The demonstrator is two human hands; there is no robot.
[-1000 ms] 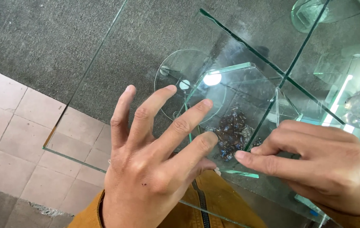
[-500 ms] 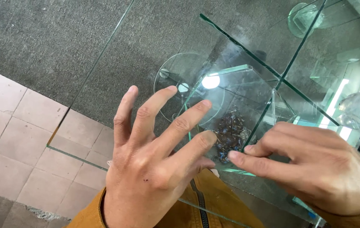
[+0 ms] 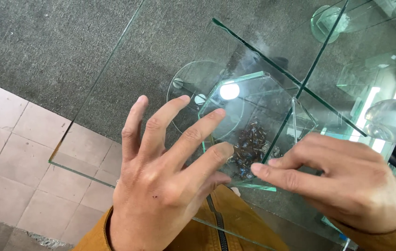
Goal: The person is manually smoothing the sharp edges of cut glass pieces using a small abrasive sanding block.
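My left hand [image 3: 165, 181] lies flat with fingers spread over a glass tabletop [image 3: 128, 93], fingertips touching the near edge of a clear octagonal glass dish [image 3: 253, 100]. A small heap of dark beads or stones [image 3: 250, 148] sits inside the dish. My right hand [image 3: 342, 181] comes in from the right with the index finger stretched left along the dish's near rim, close to the dark heap; the other fingers are curled. Neither hand grips anything that I can see.
Several glass panes overlap across the table, their green edges [image 3: 277, 69] crossing diagonally. A round glass disc [image 3: 193, 88] lies under the dish. A clear bottle-like object [image 3: 395, 121] sits at right, a round glass piece [image 3: 330, 21] at the top. Tiled floor [image 3: 16, 153] shows below.
My right index finger has slid left along the dish's near edge toward my left fingertips. The left hand has barely shifted.
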